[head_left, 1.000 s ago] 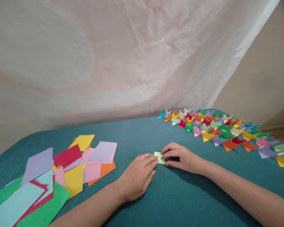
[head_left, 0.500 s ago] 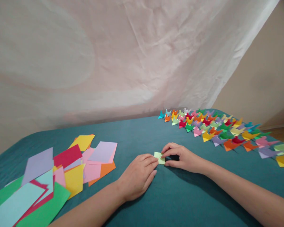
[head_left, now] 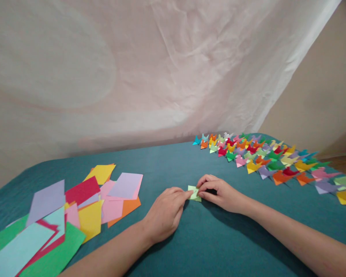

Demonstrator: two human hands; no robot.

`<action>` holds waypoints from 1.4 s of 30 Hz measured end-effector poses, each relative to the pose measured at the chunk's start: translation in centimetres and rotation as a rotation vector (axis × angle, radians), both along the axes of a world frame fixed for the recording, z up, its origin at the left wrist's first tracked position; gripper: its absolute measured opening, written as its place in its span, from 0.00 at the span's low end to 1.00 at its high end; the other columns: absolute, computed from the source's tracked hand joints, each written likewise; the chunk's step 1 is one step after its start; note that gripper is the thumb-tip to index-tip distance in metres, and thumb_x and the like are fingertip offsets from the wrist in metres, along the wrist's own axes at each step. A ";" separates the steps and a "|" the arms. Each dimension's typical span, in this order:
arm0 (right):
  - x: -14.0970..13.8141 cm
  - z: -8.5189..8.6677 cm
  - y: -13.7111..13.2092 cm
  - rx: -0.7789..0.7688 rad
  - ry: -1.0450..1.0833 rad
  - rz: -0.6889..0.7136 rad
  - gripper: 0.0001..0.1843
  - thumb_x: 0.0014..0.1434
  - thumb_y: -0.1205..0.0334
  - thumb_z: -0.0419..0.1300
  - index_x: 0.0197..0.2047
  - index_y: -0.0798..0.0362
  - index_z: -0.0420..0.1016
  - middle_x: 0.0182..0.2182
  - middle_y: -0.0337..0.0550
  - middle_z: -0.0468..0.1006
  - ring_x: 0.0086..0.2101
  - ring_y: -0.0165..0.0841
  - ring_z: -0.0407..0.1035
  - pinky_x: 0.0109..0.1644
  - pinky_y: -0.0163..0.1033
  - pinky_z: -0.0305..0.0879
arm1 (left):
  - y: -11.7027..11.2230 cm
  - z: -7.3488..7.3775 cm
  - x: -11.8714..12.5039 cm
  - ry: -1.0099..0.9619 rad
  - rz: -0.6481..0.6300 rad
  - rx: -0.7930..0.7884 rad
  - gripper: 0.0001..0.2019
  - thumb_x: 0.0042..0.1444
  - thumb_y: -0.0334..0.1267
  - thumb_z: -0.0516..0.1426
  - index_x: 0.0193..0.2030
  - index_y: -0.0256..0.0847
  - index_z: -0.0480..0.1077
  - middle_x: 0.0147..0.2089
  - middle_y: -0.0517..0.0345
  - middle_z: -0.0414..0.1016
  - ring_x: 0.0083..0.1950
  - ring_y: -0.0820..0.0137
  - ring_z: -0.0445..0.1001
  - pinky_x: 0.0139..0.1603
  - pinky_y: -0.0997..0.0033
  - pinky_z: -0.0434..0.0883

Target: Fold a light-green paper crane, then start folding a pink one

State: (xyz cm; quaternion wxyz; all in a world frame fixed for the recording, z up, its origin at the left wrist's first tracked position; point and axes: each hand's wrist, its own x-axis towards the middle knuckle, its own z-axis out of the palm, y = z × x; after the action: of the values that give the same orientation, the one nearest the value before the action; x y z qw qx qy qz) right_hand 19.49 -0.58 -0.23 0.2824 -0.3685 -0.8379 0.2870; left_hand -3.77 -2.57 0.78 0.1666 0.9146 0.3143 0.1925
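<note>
Fingers (head_left: pixel 207 185) of the right hand (head_left: pixel 227 196) pinch the green paper (head_left: pixel 194 196); the left hand (head_left: pixel 164 213) touches its left side, grip unclear.

Soft light is falling across the teal tablecloth (head_left: pixel 167 165); the left hand (head_left: pixel 165 215) and right hand (head_left: pixel 223 194) are casting diffuse shadows on their near sides. Edge distortion is stretching the pale blue paper (head_left: pixel 20 250), and the farthest paper birds (head_left: pixel 196 141) are looking blurred.
</note>
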 end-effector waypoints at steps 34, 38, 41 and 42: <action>-1.5 -1.7 0.0 0.150 -0.072 -0.187 0.06 0.56 0.72 0.53 0.30 0.52 0.64 0.32 0.42 0.68 0.35 0.34 0.64 0.41 0.41 0.63 | -1.1 0.9 0.5 0.221 -0.010 0.141 0.24 0.60 0.48 0.52 0.59 0.38 0.59 0.52 0.48 0.65 0.55 0.58 0.62 0.57 0.54 0.61; -1.6 -1.7 -0.1 0.149 -0.071 -0.202 0.06 0.56 0.72 0.53 0.30 0.52 0.64 0.32 0.42 0.68 0.35 0.34 0.64 0.41 0.40 0.63 | -1.1 0.9 0.5 0.233 0.003 0.142 0.24 0.60 0.49 0.52 0.59 0.39 0.59 0.52 0.48 0.65 0.55 0.58 0.62 0.57 0.53 0.61; -1.6 -1.7 -0.1 0.150 -0.075 -0.208 0.06 0.56 0.72 0.53 0.30 0.52 0.63 0.32 0.43 0.67 0.35 0.34 0.64 0.41 0.40 0.63 | -1.1 0.9 0.6 0.251 0.009 0.136 0.25 0.59 0.49 0.52 0.59 0.38 0.59 0.53 0.48 0.65 0.55 0.57 0.61 0.58 0.54 0.60; -1.7 -1.8 -0.1 0.152 -0.076 -0.209 0.06 0.56 0.72 0.53 0.30 0.52 0.63 0.32 0.43 0.67 0.35 0.34 0.64 0.41 0.40 0.63 | -1.1 0.9 0.6 0.252 0.007 0.136 0.25 0.60 0.49 0.52 0.59 0.38 0.59 0.54 0.48 0.65 0.56 0.57 0.61 0.58 0.54 0.59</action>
State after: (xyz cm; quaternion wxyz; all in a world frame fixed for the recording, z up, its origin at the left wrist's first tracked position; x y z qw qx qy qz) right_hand 17.83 -0.71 -1.99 0.3059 -0.4418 -0.8245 0.1773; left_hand -3.15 -3.67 1.66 0.0625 0.9395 0.3223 0.0976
